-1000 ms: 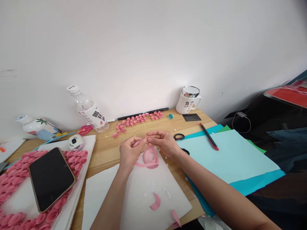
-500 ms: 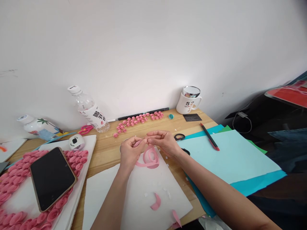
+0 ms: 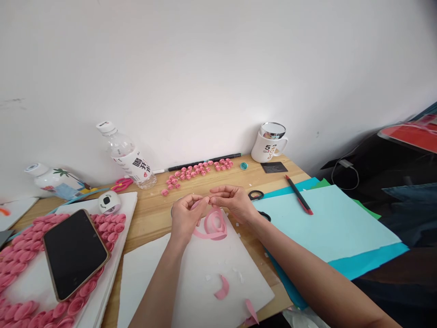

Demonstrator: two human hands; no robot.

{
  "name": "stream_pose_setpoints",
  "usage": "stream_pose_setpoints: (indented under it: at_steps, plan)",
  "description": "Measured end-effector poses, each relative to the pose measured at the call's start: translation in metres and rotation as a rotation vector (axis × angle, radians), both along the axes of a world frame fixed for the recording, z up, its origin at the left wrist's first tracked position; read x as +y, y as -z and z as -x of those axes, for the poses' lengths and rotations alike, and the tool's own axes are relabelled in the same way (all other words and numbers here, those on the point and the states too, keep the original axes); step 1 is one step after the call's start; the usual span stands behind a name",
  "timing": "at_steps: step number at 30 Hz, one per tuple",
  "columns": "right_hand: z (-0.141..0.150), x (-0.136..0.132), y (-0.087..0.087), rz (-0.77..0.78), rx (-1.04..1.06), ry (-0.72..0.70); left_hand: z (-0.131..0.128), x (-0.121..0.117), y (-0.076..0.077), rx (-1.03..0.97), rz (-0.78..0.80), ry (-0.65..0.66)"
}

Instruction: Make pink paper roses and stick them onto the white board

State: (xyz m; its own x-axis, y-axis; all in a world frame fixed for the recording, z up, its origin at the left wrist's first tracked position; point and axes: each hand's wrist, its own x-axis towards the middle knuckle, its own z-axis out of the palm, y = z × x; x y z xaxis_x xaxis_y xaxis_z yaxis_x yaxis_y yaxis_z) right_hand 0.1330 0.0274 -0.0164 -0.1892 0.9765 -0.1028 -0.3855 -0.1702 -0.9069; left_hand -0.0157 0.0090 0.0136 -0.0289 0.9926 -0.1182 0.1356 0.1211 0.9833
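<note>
Smartphone (image 3: 75,255) on pink paper roses (image 3: 88,289), scissors (image 3: 256,199) half-hidden by right forearm (image 3: 292,254), pink paper strip (image 3: 219,236) looping below left hand (image 3: 184,217) and right hand (image 3: 236,203), both pinched together on it

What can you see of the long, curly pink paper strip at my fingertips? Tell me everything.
The long, curly pink paper strip looks thin and matte, curling in loose spiral loops that appear darker at the lowest curve. The bare left hand pinches it between thumb and finger; the bare right hand meets the left at the fingertips, hiding that part. The loops show below the hands, over the flat white sheet; whether they touch it is unclear.
</note>
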Motion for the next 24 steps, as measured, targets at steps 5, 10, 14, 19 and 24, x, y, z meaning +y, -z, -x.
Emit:
stream_pose_setpoints:
  at_steps: [5,10,14,19,24]
  plan:
    - [-0.0002,0.0005,0.0011,-0.007,-0.015,0.02,0.0,-0.0001,-0.0001,-0.02,-0.011,0.037]
    - [-0.0003,-0.0011,-0.0014,-0.027,-0.03,-0.009,0.0006,0.0006,0.0008,-0.068,-0.005,0.035]
    - [0.0,-0.0024,-0.004,-0.02,-0.022,-0.033,0.001,0.001,0.0006,-0.069,-0.007,0.025]
    - [0.0,-0.0024,-0.0028,-0.027,-0.025,-0.031,-0.0002,0.0,-0.0017,-0.044,-0.001,0.013]
    - [-0.0005,-0.0022,-0.0022,-0.039,-0.037,-0.03,-0.0002,0.0,-0.0003,-0.062,0.015,-0.003]
